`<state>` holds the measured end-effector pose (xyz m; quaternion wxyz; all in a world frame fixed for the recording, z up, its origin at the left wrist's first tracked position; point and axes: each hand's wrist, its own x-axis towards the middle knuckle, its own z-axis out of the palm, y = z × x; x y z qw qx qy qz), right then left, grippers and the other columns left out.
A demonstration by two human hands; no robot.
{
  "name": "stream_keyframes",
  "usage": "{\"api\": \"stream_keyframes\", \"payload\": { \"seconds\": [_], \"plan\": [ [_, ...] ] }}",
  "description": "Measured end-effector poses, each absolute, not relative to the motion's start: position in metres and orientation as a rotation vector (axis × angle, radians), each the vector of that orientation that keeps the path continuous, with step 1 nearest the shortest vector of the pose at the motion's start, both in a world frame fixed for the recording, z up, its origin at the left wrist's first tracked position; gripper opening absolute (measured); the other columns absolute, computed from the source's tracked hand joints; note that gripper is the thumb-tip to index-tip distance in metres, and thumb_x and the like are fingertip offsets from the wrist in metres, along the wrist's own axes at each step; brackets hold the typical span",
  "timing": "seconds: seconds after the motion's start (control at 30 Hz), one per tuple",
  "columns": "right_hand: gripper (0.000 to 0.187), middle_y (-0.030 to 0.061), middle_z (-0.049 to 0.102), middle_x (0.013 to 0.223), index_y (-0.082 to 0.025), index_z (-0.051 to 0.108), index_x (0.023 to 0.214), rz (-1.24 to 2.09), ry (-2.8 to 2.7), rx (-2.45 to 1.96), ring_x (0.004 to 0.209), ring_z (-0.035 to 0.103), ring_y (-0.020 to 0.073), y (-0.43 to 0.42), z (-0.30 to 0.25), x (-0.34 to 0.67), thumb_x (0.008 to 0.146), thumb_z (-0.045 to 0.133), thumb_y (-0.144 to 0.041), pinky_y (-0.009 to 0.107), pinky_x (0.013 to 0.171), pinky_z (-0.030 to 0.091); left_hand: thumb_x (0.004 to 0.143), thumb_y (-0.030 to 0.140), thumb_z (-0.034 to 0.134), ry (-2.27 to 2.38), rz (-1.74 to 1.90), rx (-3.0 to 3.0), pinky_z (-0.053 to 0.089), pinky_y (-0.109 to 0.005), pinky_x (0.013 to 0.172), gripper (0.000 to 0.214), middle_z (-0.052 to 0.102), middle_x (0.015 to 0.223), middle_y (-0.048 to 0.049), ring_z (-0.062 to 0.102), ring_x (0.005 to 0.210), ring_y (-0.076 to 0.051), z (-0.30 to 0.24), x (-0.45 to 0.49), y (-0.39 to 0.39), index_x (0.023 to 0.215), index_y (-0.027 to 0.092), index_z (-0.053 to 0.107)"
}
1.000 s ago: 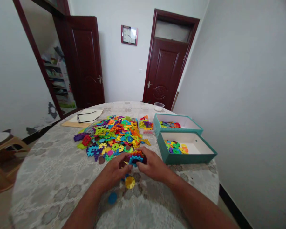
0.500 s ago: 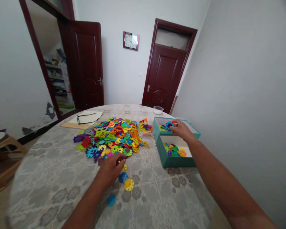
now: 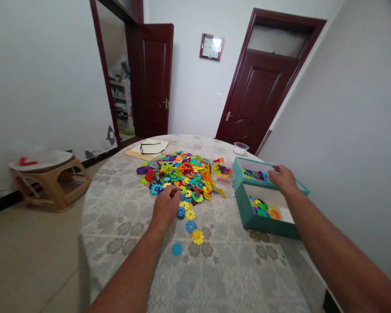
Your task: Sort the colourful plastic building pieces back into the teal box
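A heap of colourful plastic interlocking pieces (image 3: 182,171), some flower-shaped and some square, lies mid-table. My left hand (image 3: 167,206) is at its near edge, fingers curled together; whatever they hold is hidden. Close by it, a line of loose blue and yellow discs (image 3: 190,226) runs toward me. On the right stands a green box with two compartments (image 3: 267,228). My right hand (image 3: 283,177) reaches over its far compartment, fingers pinched at a blue interlocking piece (image 3: 266,176) with some red beside it. Discs (image 3: 262,208) lie in the near compartment.
Behind the heap is a clear tray of small pieces (image 3: 222,168). A clear bowl (image 3: 241,148) stands at the table's far edge. Glasses (image 3: 150,148) rest on papers at the back left. A wooden stool (image 3: 48,182) stands on the floor at left.
The view has swung left, so everything appears shifted right. My left hand has drawn off some discs, showing more of them. My right hand stays over the far compartment.
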<state>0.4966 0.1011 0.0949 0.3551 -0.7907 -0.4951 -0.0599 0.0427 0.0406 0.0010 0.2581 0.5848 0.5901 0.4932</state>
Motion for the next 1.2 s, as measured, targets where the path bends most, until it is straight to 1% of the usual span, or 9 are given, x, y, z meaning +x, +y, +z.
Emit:
{"api": "stream_keyframes", "payload": {
  "seconds": [0.17, 0.23, 0.3, 0.37, 0.5, 0.67, 0.8, 1.03, 1.2],
  "plan": [
    [0.036, 0.0151, 0.074, 0.117, -0.017, 0.073, 0.118, -0.121, -1.74, -1.574, 0.104, 0.071, 0.0291, 0.04, 0.069, 0.4, 0.095, 0.059, -0.04, 0.046, 0.097, 0.057, 0.088, 0.035, 0.058, 1.669, 1.461, 1.426, 0.054, -0.034, 0.084, 0.024, 0.078, 0.095, -0.0058, 0.072, 0.089, -0.023, -0.003, 0.037, 0.045, 0.1, 0.02, 0.072],
    [0.036, 0.0154, 0.067, 0.137, -0.021, 0.067, 0.129, 0.036, -2.06, -1.289, 0.124, 0.065, 0.0293, 0.002, 0.044, 0.346, 0.099, 0.058, -0.04, 0.046, 0.101, 0.057, 0.089, 0.033, 0.058, 1.703, 1.488, 1.41, 0.055, -0.035, 0.088, 0.024, 0.078, 0.099, -0.0068, 0.072, 0.093, -0.023, -0.004, 0.036, 0.047, 0.104, 0.02, 0.072],
    [0.046, 0.015, 0.053, 0.156, -0.024, 0.059, 0.144, 0.111, -2.302, -1.089, 0.145, 0.05, 0.0305, -0.033, 0.014, 0.299, 0.1, 0.06, -0.038, 0.051, 0.118, 0.046, 0.09, 0.031, 0.058, 1.75, 1.502, 1.449, 0.055, -0.037, 0.095, 0.026, 0.077, 0.106, -0.0085, 0.072, 0.1, -0.025, -0.006, 0.035, 0.049, 0.109, 0.02, 0.072],
    [0.056, 0.0153, 0.043, 0.165, -0.025, 0.055, 0.149, 0.151, -2.493, -0.971, 0.154, 0.037, 0.0347, -0.054, -0.011, 0.265, 0.096, 0.066, -0.041, 0.056, 0.124, 0.037, 0.091, 0.028, 0.058, 1.824, 1.53, 1.554, 0.052, -0.041, 0.106, 0.029, 0.074, 0.115, -0.0111, 0.069, 0.112, -0.027, -0.01, 0.034, 0.05, 0.115, 0.019, 0.072],
    [0.058, 0.0126, 0.039, 0.169, -0.029, 0.055, 0.151, 0.231, -2.709, -0.952, 0.158, 0.029, 0.0374, -0.05, -0.031, 0.241, 0.098, 0.064, -0.052, 0.06, 0.126, 0.028, 0.092, 0.026, 0.06, 2.075, 1.467, 1.793, 0.04, -0.049, 0.121, 0.041, 0.06, 0.142, -0.0182, 0.054, 0.137, -0.033, -0.025, 0.034, 0.052, 0.131, 0.016, 0.068],
    [0.046, 0.0109, 0.047, 0.163, -0.03, 0.063, 0.142, 0.103, -2.769, -0.888, 0.156, 0.031, 0.0359, -0.002, -0.026, 0.243, 0.102, 0.06, -0.053, 0.062, 0.127, 0.022, 0.093, 0.032, 0.066, 2.285, 1.058, 1.974, 0.039, -0.06, 0.118, 0.047, 0.053, 0.151, -0.0215, 0.044, 0.144, -0.042, -0.044, 0.036, 0.052, 0.137, 0.017, 0.066],
    [0.034, 0.0093, 0.057, 0.155, -0.028, 0.069, 0.133, -0.077, -2.7, -0.871, 0.154, 0.036, 0.0322, 0.028, -0.033, 0.246, 0.101, 0.065, -0.04, 0.059, 0.129, 0.021, 0.093, 0.031, 0.065, 2.159, 0.886, 2.189, 0.04, -0.052, 0.118, 0.048, 0.057, 0.143, -0.0214, 0.05, 0.137, -0.038, -0.051, 0.038, 0.053, 0.138, 0.015, 0.067],
    [0.023, 0.01, 0.067, 0.142, -0.024, 0.073, 0.119, -0.206, -2.381, -1.167, 0.144, 0.048, 0.0316, 0.044, -0.046, 0.266, 0.101, 0.061, -0.016, 0.058, 0.122, 0.033, 0.096, 0.035, 0.063, 1.968, 0.832, 2.26, 0.047, -0.045, 0.104, 0.036, 0.069, 0.121, -0.0162, 0.062, 0.116, -0.033, -0.045, 0.046, 0.05, 0.126, 0.017, 0.071],
    [0.026, 0.0146, 0.067, 0.137, -0.021, 0.069, 0.125, -0.041, -2.44, -0.893, 0.132, 0.057, 0.0296, 0.008, -0.032, 0.252, 0.101, 0.062, -0.028, 0.05, 0.113, 0.045, 0.099, 0.025, 0.05, 1.785, 1.042, 2.019, 0.05, -0.038, 0.102, 0.027, 0.076, 0.114, -0.0101, 0.068, 0.109, -0.025, -0.033, 0.042, 0.053, 0.114, 0.02, 0.072]
  ]
}}
